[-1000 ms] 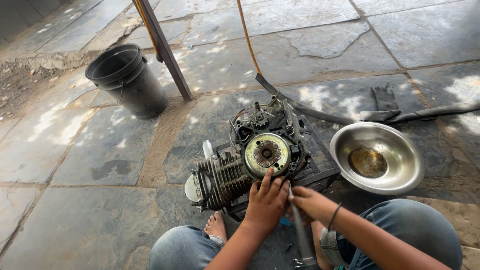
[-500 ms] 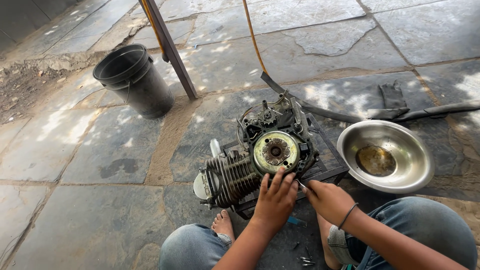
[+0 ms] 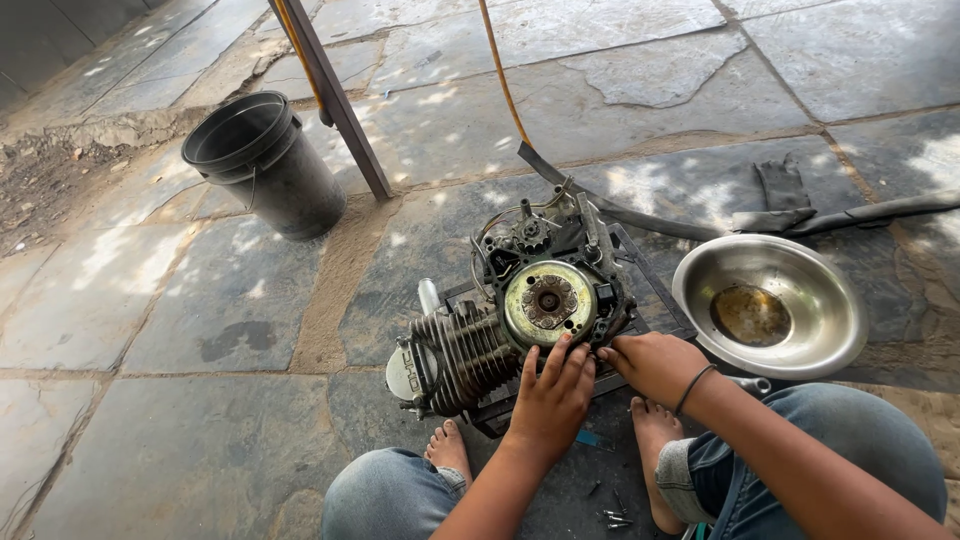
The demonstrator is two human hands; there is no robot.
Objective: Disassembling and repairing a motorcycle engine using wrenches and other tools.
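A small greasy engine (image 3: pixel 500 320) with cooling fins lies on a dark frame on the stone floor in front of me. Its round metal flywheel (image 3: pixel 548 302) faces up. My left hand (image 3: pixel 550 395) rests with its fingers spread against the flywheel's lower rim and holds nothing. My right hand (image 3: pixel 655 365), with a black band on the wrist, is curled into a fist against the engine's lower right edge. Whatever is inside the fist is hidden. My knees and bare feet are just below the engine.
A steel bowl (image 3: pixel 800 345) with brown oily liquid stands right of the engine. A black bucket (image 3: pixel 265 165) is at the back left beside a leaning metal bar (image 3: pixel 340 110). A rubber strip (image 3: pixel 700 228) and an orange hose (image 3: pixel 500 80) lie behind. Small screws (image 3: pixel 615 518) lie by my foot.
Both hands stay at the engine's near side. The long grey tool seen under my right hand a second ago is out of sight. My left fingers have spread onto the flywheel rim.
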